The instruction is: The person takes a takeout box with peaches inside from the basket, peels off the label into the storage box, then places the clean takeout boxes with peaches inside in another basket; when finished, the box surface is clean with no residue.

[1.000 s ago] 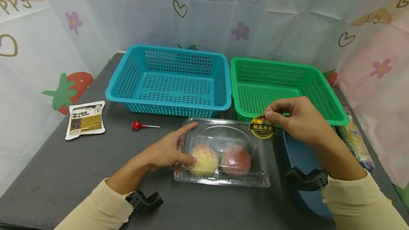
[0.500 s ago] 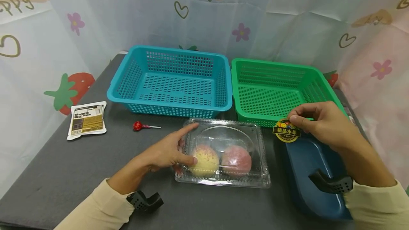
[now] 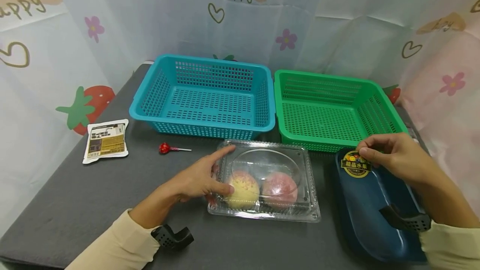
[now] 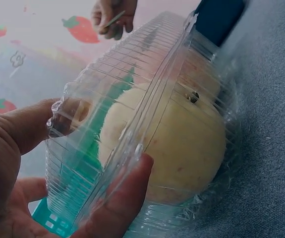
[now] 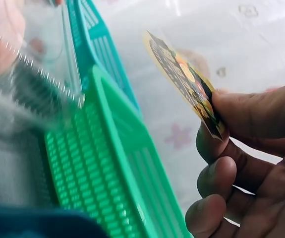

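Observation:
My left hand (image 3: 204, 178) grips the left side of a clear plastic clamshell box (image 3: 268, 159), thumb and fingers on either side of its edge in the left wrist view. Through the lid show two peaches, a pale yellow one (image 3: 243, 197) and a pinker one (image 3: 279, 187). Off to the right, my right hand (image 3: 403, 157) pinches a round black-and-gold sticker (image 3: 353, 166) with printed fruit between thumb and forefinger. Seen edge-on in the right wrist view, the sticker (image 5: 182, 79) stands tilted. In the head view it overlaps the far left end of a dark blue tub (image 3: 361, 216).
Behind the box stand a turquoise basket (image 3: 204, 126) and a green basket (image 3: 318, 143), side by side. At the left lie a red lollipop (image 3: 165, 148) and a white-and-gold packet (image 3: 106, 141) on the dark grey table (image 3: 93, 195). A printed curtain (image 3: 240, 24) hangs behind.
My right hand has carried the sticker rightward and a little nearer, from the box's far right corner to over the blue tub. The left hand keeps its hold on the box.

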`<state>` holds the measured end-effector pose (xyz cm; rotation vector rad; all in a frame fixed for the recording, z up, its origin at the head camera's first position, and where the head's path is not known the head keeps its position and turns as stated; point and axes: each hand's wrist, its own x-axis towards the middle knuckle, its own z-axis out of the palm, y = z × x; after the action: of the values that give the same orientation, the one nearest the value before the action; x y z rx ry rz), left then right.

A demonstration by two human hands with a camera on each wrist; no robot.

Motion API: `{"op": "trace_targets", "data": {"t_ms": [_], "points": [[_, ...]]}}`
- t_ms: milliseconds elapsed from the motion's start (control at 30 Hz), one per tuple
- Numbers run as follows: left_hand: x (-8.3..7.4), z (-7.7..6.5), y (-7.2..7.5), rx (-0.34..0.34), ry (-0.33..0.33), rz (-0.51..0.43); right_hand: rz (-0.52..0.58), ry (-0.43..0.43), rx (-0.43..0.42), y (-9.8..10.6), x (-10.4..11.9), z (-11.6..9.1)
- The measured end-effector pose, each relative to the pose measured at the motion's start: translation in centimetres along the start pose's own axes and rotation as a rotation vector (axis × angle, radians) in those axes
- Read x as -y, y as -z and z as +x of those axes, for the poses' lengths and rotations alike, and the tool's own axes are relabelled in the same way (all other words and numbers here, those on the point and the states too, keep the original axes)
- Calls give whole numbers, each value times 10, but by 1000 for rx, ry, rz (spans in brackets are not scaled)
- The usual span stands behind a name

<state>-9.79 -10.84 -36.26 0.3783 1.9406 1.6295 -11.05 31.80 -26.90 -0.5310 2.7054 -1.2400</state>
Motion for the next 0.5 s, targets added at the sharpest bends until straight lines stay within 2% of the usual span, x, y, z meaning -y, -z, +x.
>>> {"op": "trace_targets", "data": {"t_ms": [167, 500], "points": [[0, 1, -1, -1, -6, 2, 24, -49, -2, 5, -18, -7], [1, 0, 0, -3, -9, 12, 59, -68, 25, 8, -55, -15]]}}
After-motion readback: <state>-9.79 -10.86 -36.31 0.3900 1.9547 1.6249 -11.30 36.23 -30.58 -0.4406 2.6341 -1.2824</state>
